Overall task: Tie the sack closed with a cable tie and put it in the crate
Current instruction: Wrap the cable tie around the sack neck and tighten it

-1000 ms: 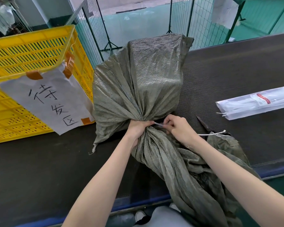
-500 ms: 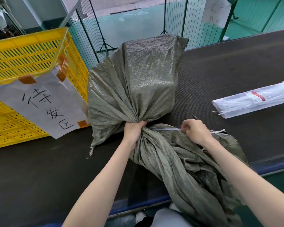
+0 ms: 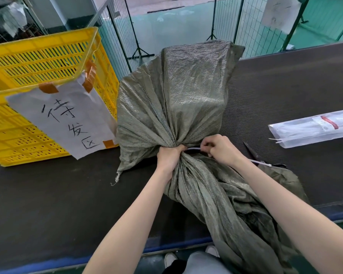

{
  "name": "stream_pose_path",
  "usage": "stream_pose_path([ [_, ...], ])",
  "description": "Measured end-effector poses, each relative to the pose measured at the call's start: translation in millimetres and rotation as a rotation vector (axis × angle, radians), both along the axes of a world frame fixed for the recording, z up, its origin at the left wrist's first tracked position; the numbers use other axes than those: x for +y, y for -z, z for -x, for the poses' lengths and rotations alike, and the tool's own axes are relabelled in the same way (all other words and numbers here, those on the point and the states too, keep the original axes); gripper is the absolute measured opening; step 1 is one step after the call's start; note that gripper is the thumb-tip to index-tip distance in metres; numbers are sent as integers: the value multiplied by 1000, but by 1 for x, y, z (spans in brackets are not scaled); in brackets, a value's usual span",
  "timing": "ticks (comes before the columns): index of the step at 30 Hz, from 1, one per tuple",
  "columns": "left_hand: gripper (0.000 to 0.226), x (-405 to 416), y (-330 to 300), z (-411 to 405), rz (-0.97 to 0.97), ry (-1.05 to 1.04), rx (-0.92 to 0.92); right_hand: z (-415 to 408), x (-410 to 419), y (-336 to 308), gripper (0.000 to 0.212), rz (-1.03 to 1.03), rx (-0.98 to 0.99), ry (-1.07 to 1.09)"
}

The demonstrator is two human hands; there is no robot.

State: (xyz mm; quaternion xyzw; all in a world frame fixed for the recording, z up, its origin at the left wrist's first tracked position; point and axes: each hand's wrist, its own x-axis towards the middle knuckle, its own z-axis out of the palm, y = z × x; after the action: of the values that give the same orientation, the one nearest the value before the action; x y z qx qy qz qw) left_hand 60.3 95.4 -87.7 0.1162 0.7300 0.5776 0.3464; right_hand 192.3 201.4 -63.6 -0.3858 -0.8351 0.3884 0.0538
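A grey-green woven sack (image 3: 178, 99) lies on the dark belt, its bulk away from me and its loose mouth trailing toward me over the belt's edge. My left hand (image 3: 169, 157) squeezes the gathered neck. A white cable tie (image 3: 193, 148) runs from the neck to my right hand (image 3: 221, 148), which pinches it; the tie's free tail sticks out past my right wrist. The yellow slatted crate (image 3: 48, 56) stands at the left, with a handwritten paper sheet taped to its front corner.
Scissors (image 3: 251, 151) lie on the belt just right of my right hand. A clear packet of cable ties (image 3: 313, 129) lies at the right edge. Wire mesh fence panels stand behind the belt. My shoes show below the belt's near edge.
My right hand drew the tie out to the right half a second ago and has now come back close to the neck. My left hand has kept its grip on the neck.
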Motion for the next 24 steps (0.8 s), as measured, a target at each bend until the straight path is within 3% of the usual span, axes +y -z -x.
stream_pose_path([
  [10, 12, -5, -16, -12, -114, -19, -258, 8, -6, 9, 17, 57, -6, -26],
  [13, 17, -6, -16, -16, -174, -106, -312, 16, -4, 10, 12, 46, -33, -39],
  [18, 39, -11, -5, -18, -219, -325, -191, 22, -5, 14, 31, -34, -133, -5],
  [24, 48, -41, -8, -7, -245, -188, -142, 31, -16, 12, 30, -24, -82, -60],
])
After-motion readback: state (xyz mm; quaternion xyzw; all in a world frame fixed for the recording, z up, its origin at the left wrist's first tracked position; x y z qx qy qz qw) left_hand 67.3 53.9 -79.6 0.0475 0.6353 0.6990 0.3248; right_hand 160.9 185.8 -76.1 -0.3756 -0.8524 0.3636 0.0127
